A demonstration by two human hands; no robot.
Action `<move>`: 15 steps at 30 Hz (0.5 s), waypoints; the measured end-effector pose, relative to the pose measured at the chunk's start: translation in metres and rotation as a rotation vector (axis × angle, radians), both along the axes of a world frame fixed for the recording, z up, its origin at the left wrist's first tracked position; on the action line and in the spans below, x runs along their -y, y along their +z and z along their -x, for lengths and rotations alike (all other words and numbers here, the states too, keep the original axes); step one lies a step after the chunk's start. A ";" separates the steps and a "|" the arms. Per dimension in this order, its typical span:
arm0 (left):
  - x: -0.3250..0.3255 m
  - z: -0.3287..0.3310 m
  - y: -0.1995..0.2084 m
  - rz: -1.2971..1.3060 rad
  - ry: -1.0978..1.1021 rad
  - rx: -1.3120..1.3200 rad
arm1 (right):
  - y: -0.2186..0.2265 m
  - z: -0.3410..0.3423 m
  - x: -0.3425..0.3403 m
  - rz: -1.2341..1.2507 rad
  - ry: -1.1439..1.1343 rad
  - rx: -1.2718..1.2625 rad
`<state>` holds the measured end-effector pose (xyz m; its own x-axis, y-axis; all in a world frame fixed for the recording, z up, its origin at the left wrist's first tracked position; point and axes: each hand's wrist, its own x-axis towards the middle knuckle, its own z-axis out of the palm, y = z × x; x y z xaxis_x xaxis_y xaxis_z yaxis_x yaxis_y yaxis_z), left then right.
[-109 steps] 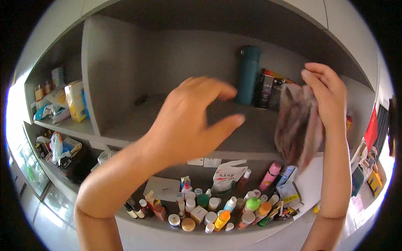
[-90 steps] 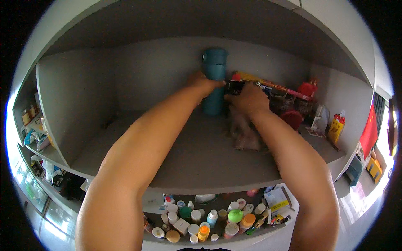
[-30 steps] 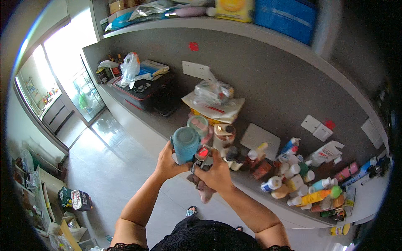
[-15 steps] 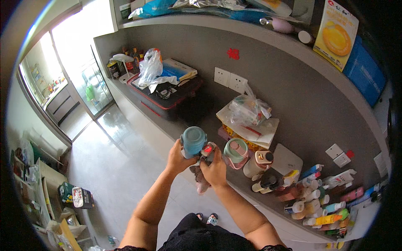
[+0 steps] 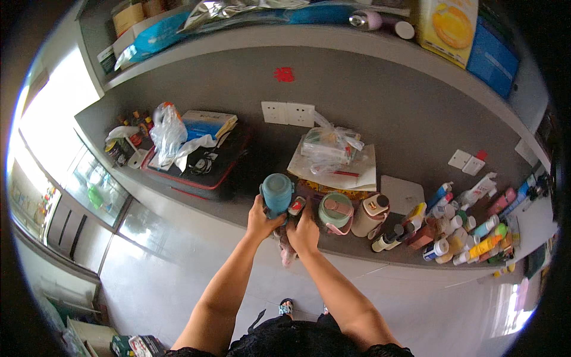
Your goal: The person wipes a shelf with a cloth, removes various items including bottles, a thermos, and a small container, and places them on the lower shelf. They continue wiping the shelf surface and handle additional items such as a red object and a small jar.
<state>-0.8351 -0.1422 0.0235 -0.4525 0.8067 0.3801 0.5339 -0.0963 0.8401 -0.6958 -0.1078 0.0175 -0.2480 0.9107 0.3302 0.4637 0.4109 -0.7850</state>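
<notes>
My left hand (image 5: pixel 260 223) is closed round a blue bottle (image 5: pixel 277 189) with a round lid, held upright at the counter's front edge. Close beside it, my right hand (image 5: pixel 304 233) grips a small grey item (image 5: pixel 297 206) with a red patch, its kind too small to make out. A crumpled brownish-pink cloth (image 5: pixel 286 254) dangles below and between the hands; which fingers hold it is hidden. Just right of my right hand stands a mint-green cup (image 5: pixel 335 208) with a pink strap. A beige bottle (image 5: pixel 370 215) with a dark-topped lid is next to it.
A black case (image 5: pixel 202 172) with red piping lies at the left, carrying a plastic bag and boxes. Papers and a clear bag (image 5: pixel 330 149) sit behind the cup. Several bottles and tubes (image 5: pixel 458 232) crowd the right end. An upper shelf (image 5: pixel 250 38) overhangs the counter (image 5: pixel 262 143).
The view has swung to the right, so the case and wall sockets appear farther left. Both hands keep their holds, and the bottle now shows slightly nearer the counter.
</notes>
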 end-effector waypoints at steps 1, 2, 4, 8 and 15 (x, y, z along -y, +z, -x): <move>0.000 0.002 -0.001 -0.001 -0.013 0.014 | 0.005 0.000 0.002 0.039 -0.004 0.018; 0.000 0.004 -0.001 -0.002 -0.023 0.028 | 0.011 -0.001 0.005 0.078 -0.005 0.036; -0.002 0.008 0.000 -0.016 -0.080 0.031 | 0.010 -0.001 0.007 0.069 -0.025 0.044; -0.007 0.024 -0.012 -0.051 -0.176 0.165 | 0.007 -0.002 0.017 0.041 -0.026 0.039; -0.015 0.026 -0.012 0.044 -0.161 0.097 | 0.009 -0.026 0.048 -0.126 0.032 0.130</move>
<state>-0.8608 -0.1276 0.0116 -0.3490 0.8864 0.3043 0.4312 -0.1364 0.8919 -0.6700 -0.1559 0.0270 -0.3241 0.8550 0.4050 0.5428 0.5186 -0.6606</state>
